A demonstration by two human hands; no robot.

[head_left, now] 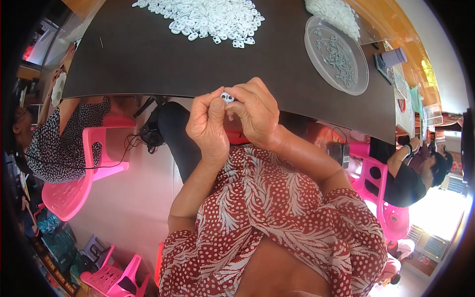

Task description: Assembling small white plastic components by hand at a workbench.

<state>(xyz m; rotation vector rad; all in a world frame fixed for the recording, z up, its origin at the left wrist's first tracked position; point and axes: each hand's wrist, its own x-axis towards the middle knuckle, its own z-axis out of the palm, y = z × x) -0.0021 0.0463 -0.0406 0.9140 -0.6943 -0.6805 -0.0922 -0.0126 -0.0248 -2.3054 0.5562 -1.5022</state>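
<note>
The left hand and right hand pinch together on a small white plastic clip, held just off the dark table edge. A slipping fingertip would likely drop it to the floor, away from the white heap of clips.

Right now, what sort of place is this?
Likely a small assembly workshop: both hands pinch a small white plastic part at a dark table bearing a heap of white parts, with other seated workers nearby.

A small white plastic piece with two round holes sits pinched between the fingertips of both hands. It shows just above the thumbs; most of its body is hidden by the fingers.
</note>
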